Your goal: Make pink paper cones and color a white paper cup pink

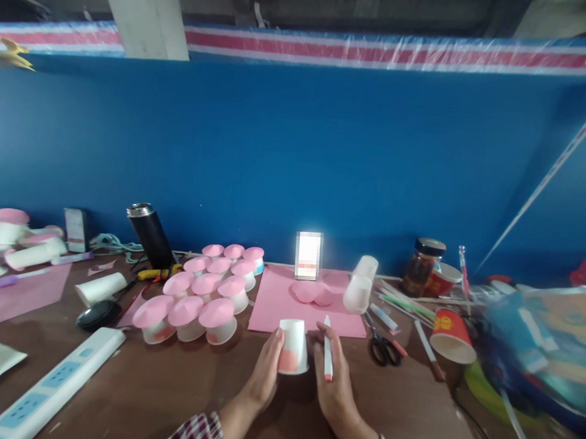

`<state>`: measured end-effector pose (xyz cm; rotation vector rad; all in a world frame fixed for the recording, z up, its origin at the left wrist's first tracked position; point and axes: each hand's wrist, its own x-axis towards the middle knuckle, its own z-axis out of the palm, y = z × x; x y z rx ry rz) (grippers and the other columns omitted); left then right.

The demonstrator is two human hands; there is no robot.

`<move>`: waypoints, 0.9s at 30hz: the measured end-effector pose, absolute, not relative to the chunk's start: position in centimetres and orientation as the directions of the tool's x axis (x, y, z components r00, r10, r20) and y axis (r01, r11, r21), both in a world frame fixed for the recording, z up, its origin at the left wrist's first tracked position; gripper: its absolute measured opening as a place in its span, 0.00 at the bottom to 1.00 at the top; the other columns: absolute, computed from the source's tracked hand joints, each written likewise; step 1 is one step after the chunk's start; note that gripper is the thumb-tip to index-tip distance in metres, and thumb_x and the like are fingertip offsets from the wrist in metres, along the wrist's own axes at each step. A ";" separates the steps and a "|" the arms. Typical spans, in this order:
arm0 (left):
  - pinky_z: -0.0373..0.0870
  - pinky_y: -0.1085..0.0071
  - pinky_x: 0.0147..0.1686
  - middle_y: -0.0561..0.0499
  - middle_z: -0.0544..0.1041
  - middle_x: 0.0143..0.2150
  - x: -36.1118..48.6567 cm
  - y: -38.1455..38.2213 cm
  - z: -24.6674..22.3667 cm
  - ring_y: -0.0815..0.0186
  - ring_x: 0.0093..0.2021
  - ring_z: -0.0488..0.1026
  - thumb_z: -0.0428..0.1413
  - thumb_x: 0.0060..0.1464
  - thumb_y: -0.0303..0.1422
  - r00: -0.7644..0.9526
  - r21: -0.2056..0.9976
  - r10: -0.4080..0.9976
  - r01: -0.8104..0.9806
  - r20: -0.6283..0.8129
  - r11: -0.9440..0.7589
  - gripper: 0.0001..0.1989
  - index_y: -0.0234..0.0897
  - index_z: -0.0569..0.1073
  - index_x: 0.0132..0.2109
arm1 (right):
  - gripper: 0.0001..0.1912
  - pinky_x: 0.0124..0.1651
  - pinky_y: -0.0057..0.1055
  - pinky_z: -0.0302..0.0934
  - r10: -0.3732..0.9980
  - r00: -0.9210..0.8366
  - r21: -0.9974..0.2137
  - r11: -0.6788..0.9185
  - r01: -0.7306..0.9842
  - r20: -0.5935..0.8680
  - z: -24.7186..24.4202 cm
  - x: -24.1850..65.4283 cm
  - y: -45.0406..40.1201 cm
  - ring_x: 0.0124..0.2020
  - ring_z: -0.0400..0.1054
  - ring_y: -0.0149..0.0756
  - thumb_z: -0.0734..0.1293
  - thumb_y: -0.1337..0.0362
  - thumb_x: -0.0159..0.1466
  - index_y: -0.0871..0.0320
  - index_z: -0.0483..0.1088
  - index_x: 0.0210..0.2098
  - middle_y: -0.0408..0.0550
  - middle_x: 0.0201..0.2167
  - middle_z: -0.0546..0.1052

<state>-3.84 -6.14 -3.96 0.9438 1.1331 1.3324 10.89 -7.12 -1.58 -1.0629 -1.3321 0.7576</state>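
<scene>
My left hand (pixel 264 369) is closed around the side of a white paper cup (pixel 293 344), which stands upside down with its wide rim low. A pinkish-orange patch shows on the cup's lower side. Just right of the cup, my right hand (pixel 336 382) grips a white marker (pixel 328 352) with a reddish end, held between thumb and fingers and pointing away from me. The marker and the cup are apart. Behind both hands lies a pink sheet (pixel 273 303) with pink paper circles (pixel 311 292) on it.
Several upturned cups topped with pink cones (pixel 206 284) stand left of the sheet. White cups (pixel 361 285) stand at its right, near black scissors (pixel 384 349) and a red cup (pixel 452 336). A power strip (pixel 58 381), black bottle (pixel 151 235) and jar (pixel 422 265) also occupy the table.
</scene>
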 end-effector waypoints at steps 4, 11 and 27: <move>0.44 0.58 0.66 0.41 0.63 0.63 -4.0 -6.2 -4.2 0.51 0.67 0.49 0.59 0.46 0.48 -0.117 0.978 0.989 -0.196 -0.089 0.064 0.29 0.34 0.72 0.51 | 0.14 0.46 0.35 0.69 0.915 0.115 -0.914 0.363 0.180 0.387 -1.5 11.3 -7.2 0.44 0.72 0.38 0.59 0.64 0.66 0.57 0.63 0.50 0.53 0.43 0.75; 0.46 0.57 0.65 0.40 0.61 0.64 -3.6 -6.4 -3.3 0.51 0.67 0.49 0.56 0.48 0.48 -0.130 0.978 0.984 -0.187 -0.118 0.092 0.29 0.34 0.71 0.52 | 0.14 0.45 0.33 0.69 0.924 0.065 -0.914 0.360 0.189 0.377 -1.2 11.4 -7.3 0.43 0.73 0.37 0.59 0.66 0.66 0.57 0.63 0.51 0.53 0.42 0.76; 0.48 0.59 0.65 0.41 0.65 0.62 -3.2 -6.8 -1.1 0.52 0.65 0.54 0.55 0.49 0.49 -0.119 0.985 0.991 -0.168 -0.056 0.035 0.28 0.32 0.73 0.50 | 0.15 0.47 0.34 0.67 0.891 -0.082 -0.851 0.451 0.270 0.446 -0.5 11.4 -7.7 0.45 0.72 0.39 0.59 0.68 0.65 0.56 0.66 0.51 0.52 0.45 0.76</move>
